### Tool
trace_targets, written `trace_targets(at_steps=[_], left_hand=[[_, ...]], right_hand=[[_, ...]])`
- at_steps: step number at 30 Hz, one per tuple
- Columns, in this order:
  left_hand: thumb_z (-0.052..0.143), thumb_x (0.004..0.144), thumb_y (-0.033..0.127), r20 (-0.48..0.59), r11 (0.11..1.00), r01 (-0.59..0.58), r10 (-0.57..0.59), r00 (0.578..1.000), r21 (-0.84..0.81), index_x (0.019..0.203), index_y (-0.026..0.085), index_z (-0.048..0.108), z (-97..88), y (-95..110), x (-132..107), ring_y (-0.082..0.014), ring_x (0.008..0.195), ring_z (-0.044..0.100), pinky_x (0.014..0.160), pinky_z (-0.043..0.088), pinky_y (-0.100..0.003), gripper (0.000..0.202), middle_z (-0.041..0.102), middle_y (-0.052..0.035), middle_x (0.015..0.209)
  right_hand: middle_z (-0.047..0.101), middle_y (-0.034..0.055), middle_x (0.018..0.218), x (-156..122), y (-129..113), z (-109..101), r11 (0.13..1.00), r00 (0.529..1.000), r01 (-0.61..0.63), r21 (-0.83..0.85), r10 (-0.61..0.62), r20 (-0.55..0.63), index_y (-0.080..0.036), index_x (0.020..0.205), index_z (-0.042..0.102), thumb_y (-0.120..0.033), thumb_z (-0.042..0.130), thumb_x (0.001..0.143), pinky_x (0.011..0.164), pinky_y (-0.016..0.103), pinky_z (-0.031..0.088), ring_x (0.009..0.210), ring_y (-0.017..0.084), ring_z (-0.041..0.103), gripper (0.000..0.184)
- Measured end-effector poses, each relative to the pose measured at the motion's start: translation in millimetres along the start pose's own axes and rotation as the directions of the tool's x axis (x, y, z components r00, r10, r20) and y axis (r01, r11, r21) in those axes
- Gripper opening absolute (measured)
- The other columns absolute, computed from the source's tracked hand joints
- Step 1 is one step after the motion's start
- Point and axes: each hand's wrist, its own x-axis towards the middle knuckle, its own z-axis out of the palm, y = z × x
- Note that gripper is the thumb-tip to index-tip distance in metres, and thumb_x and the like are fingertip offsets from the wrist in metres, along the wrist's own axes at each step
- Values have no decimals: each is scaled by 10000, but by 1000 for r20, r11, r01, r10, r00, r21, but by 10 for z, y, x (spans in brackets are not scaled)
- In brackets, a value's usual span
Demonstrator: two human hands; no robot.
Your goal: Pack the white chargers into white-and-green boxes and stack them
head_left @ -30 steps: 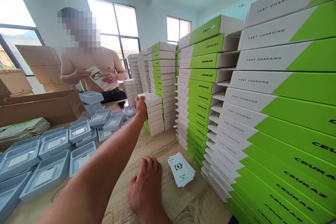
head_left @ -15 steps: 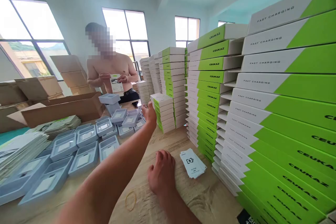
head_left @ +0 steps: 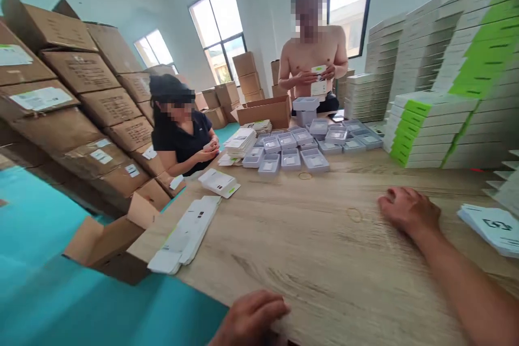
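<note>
My left hand (head_left: 255,316) is low in the view at the table's near edge, slightly blurred, its fingers loosely extended to the right with nothing seen in them. My right hand (head_left: 409,211) rests on the wooden table (head_left: 300,227) with its fingers curled under, and no object shows in it. Right of that hand lies a stack of white cards (head_left: 492,227) with a battery symbol. A thin rubber band (head_left: 354,215) is on the wood to its left. Beyond it stand stacked white and green boxes (head_left: 430,130).
Pale plastic trays (head_left: 290,159) cluster at the table's far side. Flat white cartons (head_left: 188,235) lie along the left edge. One co-worker (head_left: 184,135) sits at the left; another person (head_left: 314,57) holds a box at the back. Brown cartons (head_left: 77,75) are piled left.
The view has swung left, bringing in the seated co-worker and the brown cartons. My left hand has come back from the white and green boxes to the near edge. My right hand stays on the table.
</note>
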Motion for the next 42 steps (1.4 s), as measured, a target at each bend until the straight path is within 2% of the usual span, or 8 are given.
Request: trace_targets(at_steps=[4,8,19,23,29,33,39,42], left_hand=[[528,943,406,-389,660,632,-501,773,407,1297,345,595,-1075,-361,-237,-284,1273,579,1059,493,-385,366,640,-76,1343],[586,904,379,-526,422,819,-628,573,389,1243,186,625,-1930,-903,-296,-405,1313,504,1075,424,-523,392,620,-200,1320],[632,915,378,-529,306,894,-725,442,327,1245,136,604,-2208,-1191,-427,-320,1127,643,900,533,-450,410,626,-171,1292],[532,923,436,-546,418,849,-651,528,323,1304,150,564,-2198,-898,-275,-339,1170,639,932,525,-426,477,598,-183,1344],[608,882,563,-214,880,420,-377,901,220,1296,268,606,-1654,-446,317,-296,1228,608,1026,503,-401,508,647,-81,1341],[563,914,550,-128,948,290,-274,953,130,1285,239,625,-1306,-412,841,-316,1232,599,1048,483,-462,488,638,-113,1342],[891,534,509,6,918,54,-61,998,393,1614,234,152,-977,-277,1269,-444,1435,332,1174,289,-607,1338,356,-188,1592],[820,599,306,-24,852,-7,23,999,524,1613,229,64,-882,-202,1395,-406,1461,304,1201,239,-588,1267,356,-185,1584]], right_hand=[[584,291,1366,0,48,55,1000,1000,-11,-6,11,-2,-127,1279,677,-278,543,951,923,475,392,1282,354,534,385],[596,301,1316,-38,145,105,995,995,86,49,-83,-60,-103,1280,662,-239,520,964,949,424,408,1304,313,529,372],[653,209,977,-40,169,263,772,840,513,376,-361,-404,-266,816,632,-482,526,834,1033,565,354,1137,437,567,241],[644,211,1094,-328,-213,54,643,849,528,555,-370,-378,-236,802,647,-503,646,758,1094,590,306,1182,425,533,270],[743,103,915,-1168,-1220,22,473,807,319,821,-590,26,-181,1031,721,-611,599,885,679,348,585,792,212,682,471],[740,115,818,-1422,-1492,155,281,569,-302,911,-713,409,-123,1015,706,-753,553,858,463,262,532,622,174,649,667],[752,142,1052,-1416,-1291,131,-126,683,-556,822,-633,365,-134,1152,678,-659,661,855,683,320,597,845,206,718,603],[764,113,975,-1330,-1213,98,-103,673,-568,816,-628,390,-140,1101,710,-590,769,783,673,321,579,796,203,713,555]])
